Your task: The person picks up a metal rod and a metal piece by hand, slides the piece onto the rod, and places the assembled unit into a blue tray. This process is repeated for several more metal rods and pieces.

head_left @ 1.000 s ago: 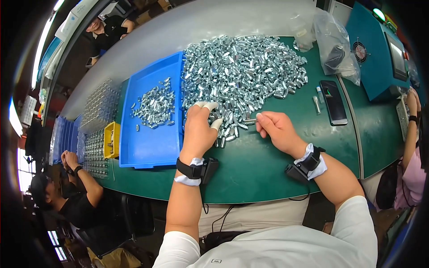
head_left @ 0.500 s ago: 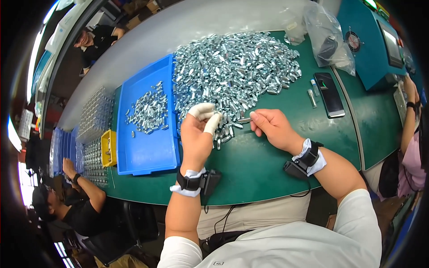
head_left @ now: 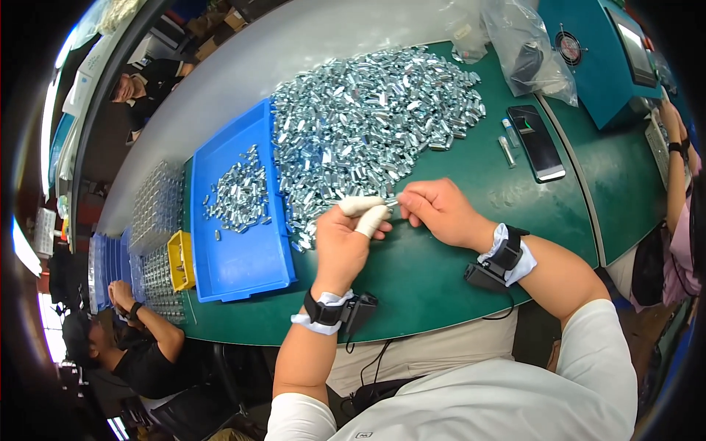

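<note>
My left hand is closed, with white finger cots on the thumb and index finger. Its fingertips pinch a small silvery metal part, mostly hidden. My right hand grips a thin metal rod between thumb and forefinger, its end meeting the left fingertips. Both hands are over the green table, at the near edge of a large pile of small silvery metal parts. Left of the pile lies a blue tray with a smaller heap of similar parts in it.
A black phone and two small clear tubes lie right of the pile. Behind them are a plastic bag and a teal machine. A yellow bin and clear racks stand left. Other people work at both sides.
My left hand has moved right and down, off the pile's near parts, to meet the rod in my right hand. The view has shifted slightly.
</note>
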`<state>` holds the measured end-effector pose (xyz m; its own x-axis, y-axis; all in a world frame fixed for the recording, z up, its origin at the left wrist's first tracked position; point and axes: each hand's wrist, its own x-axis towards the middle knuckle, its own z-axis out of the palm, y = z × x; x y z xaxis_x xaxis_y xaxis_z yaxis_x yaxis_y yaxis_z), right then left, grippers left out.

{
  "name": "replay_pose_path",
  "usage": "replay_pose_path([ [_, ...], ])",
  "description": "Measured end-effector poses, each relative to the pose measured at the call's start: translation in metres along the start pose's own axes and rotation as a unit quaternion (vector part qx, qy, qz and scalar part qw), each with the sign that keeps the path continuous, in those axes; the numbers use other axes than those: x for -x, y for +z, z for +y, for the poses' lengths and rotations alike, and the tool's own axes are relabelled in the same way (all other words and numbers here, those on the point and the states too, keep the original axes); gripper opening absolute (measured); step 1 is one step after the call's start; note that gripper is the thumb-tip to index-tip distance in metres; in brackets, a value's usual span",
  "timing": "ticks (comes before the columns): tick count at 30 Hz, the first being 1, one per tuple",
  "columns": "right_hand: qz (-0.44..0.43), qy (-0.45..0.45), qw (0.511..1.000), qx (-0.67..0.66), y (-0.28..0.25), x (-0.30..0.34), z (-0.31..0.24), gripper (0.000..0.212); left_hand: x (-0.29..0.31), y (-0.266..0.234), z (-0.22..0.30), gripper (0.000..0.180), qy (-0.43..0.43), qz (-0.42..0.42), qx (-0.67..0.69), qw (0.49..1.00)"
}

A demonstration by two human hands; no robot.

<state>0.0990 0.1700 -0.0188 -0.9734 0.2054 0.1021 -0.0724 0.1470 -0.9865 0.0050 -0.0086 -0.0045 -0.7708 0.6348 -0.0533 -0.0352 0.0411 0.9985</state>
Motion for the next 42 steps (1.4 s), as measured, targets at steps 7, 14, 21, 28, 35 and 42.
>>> replay_pose_path([
  [7, -0.012, -0.004, 0.999, 0.041, 0.000, 0.007, -0.002, 0.034, 0.005, 0.000, 0.002, 0.008, -0.037, -0.031, 0.004, 0.999],
  [14, 0.037, 0.034, 0.996, -0.076, -0.002, 0.010, 0.009, 0.039, -0.011, -0.051, 0.021, 0.019, 0.180, 0.404, 0.150, 0.884],
  [21, 0.011, 0.031, 0.998, -0.050, 0.009, -0.005, -0.001, 0.039, -0.018, -0.055, 0.012, 0.028, 0.078, 0.260, 0.034, 0.962],
  [28, -0.006, 0.039, 0.998, -0.051, -0.004, -0.001, 0.008, 0.040, -0.026, -0.032, -0.001, 0.029, 0.170, 0.061, -0.360, 0.915],
  [35, -0.006, 0.031, 0.998, -0.054, 0.000, 0.007, 0.010, 0.039, -0.025, -0.024, -0.004, 0.031, 0.242, 0.077, -0.493, 0.832],
  [42, -0.018, 0.047, 0.998, -0.049, 0.000, 0.006, 0.007, 0.040, -0.024, -0.037, -0.003, 0.030, 0.177, 0.038, -0.470, 0.864],
])
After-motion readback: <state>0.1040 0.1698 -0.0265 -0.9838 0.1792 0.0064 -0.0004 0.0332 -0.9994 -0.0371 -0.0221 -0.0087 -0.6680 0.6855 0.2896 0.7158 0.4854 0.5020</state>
